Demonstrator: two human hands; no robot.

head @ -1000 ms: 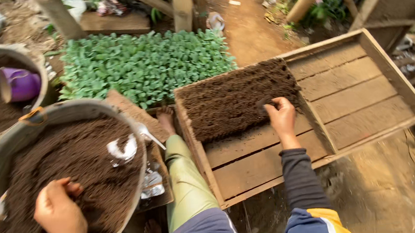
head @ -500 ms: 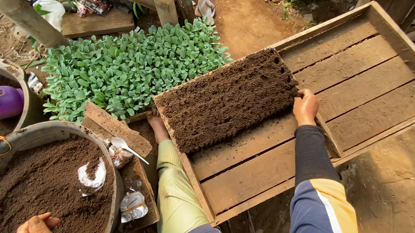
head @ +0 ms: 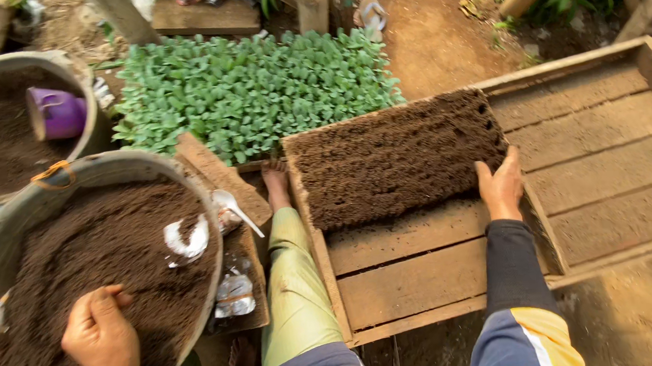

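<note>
Dark potting soil [head: 102, 260] fills a grey metal basin [head: 7, 220], where the left hand [head: 101, 338] digs in, fingers curled closed around a clump of it. Further right, a soil-packed seedling tray [head: 397, 155] sits in a wooden slatted frame [head: 599, 156]; the right hand [head: 501, 186] rests open, palm flat, against the tray's right edge.

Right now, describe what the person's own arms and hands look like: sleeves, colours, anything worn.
Both hands are bare, with no gloves, rings or watch visible. The right hand comes out of a long dark navy sleeve that turns to a yellow panel with a white stripe near the upper arm. The left hand shows only a dark cuff at the frame's bottom edge.
</note>
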